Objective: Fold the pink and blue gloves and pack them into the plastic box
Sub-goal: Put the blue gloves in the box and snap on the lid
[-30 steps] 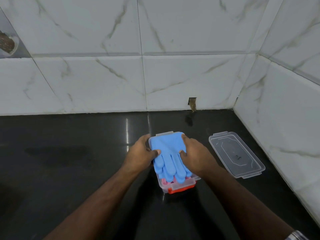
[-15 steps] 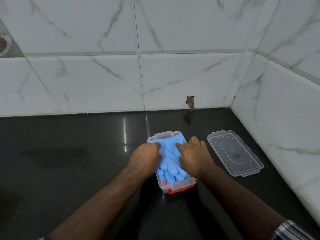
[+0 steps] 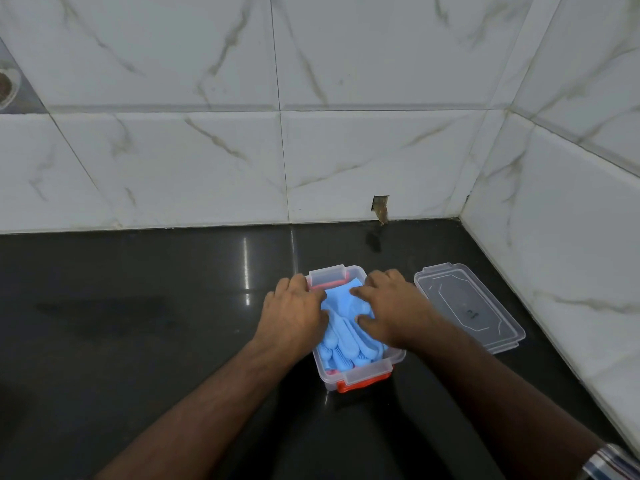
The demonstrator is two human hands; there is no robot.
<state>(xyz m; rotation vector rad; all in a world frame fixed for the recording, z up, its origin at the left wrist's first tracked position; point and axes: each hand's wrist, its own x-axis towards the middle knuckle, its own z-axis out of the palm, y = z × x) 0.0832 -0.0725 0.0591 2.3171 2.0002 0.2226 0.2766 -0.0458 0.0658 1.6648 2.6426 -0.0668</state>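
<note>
The blue gloves [image 3: 341,322] sit crumpled inside the clear plastic box [image 3: 358,375] on the black counter [image 3: 138,323], ribbed fingers bunched at the near end over a sliver of pink. Left hand [image 3: 294,315] and right hand [image 3: 389,306] are flat on top, palms down, gripping nothing. A second ago the gloves lay spread above the rim; now they're down inside, lid [image 3: 469,306] unmoved just right.

Glossy black counter [image 3: 138,323] in a corner — white veined marble wall tiles [image 3: 207,150].
</note>
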